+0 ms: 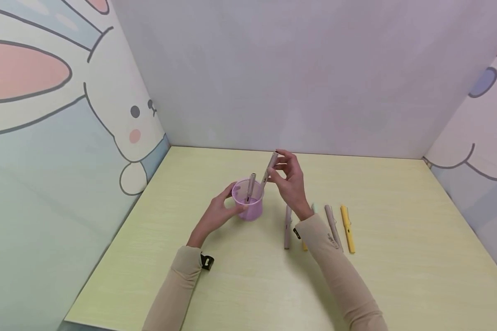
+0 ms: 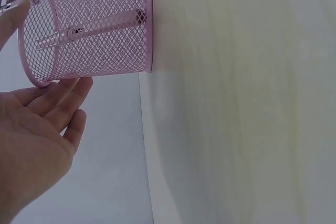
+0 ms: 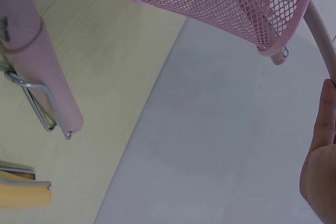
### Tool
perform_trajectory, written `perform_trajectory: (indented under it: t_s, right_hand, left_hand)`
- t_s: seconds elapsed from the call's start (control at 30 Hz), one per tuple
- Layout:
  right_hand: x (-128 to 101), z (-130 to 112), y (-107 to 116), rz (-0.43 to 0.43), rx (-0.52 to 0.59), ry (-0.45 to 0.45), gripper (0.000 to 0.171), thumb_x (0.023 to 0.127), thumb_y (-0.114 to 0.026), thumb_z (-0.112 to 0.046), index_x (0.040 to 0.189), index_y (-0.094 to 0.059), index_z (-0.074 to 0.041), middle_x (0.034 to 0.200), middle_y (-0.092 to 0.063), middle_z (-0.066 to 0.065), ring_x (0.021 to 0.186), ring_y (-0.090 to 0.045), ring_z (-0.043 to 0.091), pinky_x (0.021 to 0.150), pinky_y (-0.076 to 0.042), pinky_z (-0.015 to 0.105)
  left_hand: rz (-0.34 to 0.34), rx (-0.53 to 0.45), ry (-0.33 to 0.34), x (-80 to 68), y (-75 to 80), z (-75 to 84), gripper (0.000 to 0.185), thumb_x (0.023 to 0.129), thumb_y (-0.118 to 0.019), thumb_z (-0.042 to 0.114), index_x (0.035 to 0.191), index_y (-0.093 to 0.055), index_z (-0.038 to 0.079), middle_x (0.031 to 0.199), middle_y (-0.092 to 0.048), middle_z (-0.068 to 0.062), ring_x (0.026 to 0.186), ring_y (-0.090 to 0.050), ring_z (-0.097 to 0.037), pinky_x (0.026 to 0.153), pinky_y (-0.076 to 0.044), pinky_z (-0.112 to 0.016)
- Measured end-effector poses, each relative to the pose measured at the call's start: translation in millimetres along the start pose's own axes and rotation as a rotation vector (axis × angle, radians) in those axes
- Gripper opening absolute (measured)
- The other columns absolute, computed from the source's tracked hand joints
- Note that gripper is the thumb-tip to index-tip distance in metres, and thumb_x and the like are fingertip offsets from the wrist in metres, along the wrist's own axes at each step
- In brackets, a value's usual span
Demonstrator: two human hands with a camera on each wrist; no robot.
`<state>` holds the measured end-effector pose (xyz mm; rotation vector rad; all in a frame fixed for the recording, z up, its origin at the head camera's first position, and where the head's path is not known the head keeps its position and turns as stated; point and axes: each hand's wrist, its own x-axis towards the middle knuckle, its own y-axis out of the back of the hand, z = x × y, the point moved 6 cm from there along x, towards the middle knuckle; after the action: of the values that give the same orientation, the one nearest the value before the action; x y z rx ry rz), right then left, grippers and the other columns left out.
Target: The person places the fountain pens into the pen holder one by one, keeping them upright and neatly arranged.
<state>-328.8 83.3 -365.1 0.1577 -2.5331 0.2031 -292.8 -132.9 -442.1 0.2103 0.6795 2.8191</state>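
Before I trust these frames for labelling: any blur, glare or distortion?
Head view: even soft light, faint shadows, wide-angle bending at the walls, pink mesh cup sharp. Left wrist view: left hand soft, no glare. Right wrist view: close pen blurred.

A pale yellow-green table [image 1: 397,276] with a faint wood grain, set into a corner between light walls. A pink mesh cup [image 1: 248,202] stands upright on it, left of the middle. To the right of the cup, several pens lie flat on the tabletop, side by side and roughly parallel, running front to back: a mauve pen [image 1: 287,227] nearest the cup, then a taupe pen [image 1: 332,227], and a yellow pen [image 1: 348,228] farthest right. Between the mauve and taupe ones, other pens lie mostly hidden
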Motion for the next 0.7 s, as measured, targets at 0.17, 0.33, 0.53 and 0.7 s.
perform_trajectory:
  t_s: [0.17, 0.33, 0.53, 0.7]
  right_hand:
    - [-2, 5, -3, 0.001, 0.008, -0.023, 0.052, 0.093, -0.059, 0.021, 0.142, -0.043, 0.010, 0.112, -0.055, 0.015, 0.095, -0.061, 0.015, 0.068, -0.063, 0.035]
    - [-4, 12, -7, 0.001, -0.018, -0.037, 0.053, 0.093, -0.061, 0.020, 0.142, -0.045, 0.007, 0.112, -0.055, 0.018, 0.094, -0.061, 0.015, 0.070, -0.063, 0.036]
    - [-8, 18, -10, -0.004, -0.057, -0.079, 0.054, 0.094, -0.061, 0.019, 0.143, -0.045, 0.007, 0.114, -0.054, 0.023, 0.097, -0.061, 0.022, 0.073, -0.062, 0.036]
    - [-10, 7, -15, -0.024, -0.096, -0.091, 0.049, 0.094, -0.061, 0.018, 0.140, -0.046, 0.013, 0.112, -0.056, 0.031, 0.095, -0.062, 0.028, 0.076, -0.062, 0.034]
  left_hand:
    - [-0.001, 0.002, -0.003, 0.1, 0.0, 0.1, 0.085, 0.092, -0.075, 0.033, 0.163, -0.033, 0.012, 0.158, -0.047, -0.010, 0.143, -0.043, -0.037, 0.112, -0.034, -0.065]
    - [-0.002, 0.002, 0.006, 0.2, 0.5, -1.4, 0.086, 0.092, -0.075, 0.034, 0.163, -0.033, 0.012, 0.158, -0.047, -0.009, 0.142, -0.044, -0.036, 0.111, -0.035, -0.065]
    - [-0.003, 0.002, -0.009, -0.8, 1.2, -0.8, 0.086, 0.092, -0.075, 0.035, 0.163, -0.032, 0.010, 0.158, -0.046, -0.010, 0.142, -0.044, -0.036, 0.111, -0.036, -0.065]
    - [-0.005, 0.001, -0.006, -2.1, 1.3, 0.5, 0.086, 0.092, -0.075, 0.036, 0.163, -0.032, 0.011, 0.158, -0.046, -0.010, 0.144, -0.042, -0.036, 0.111, -0.035, -0.065]
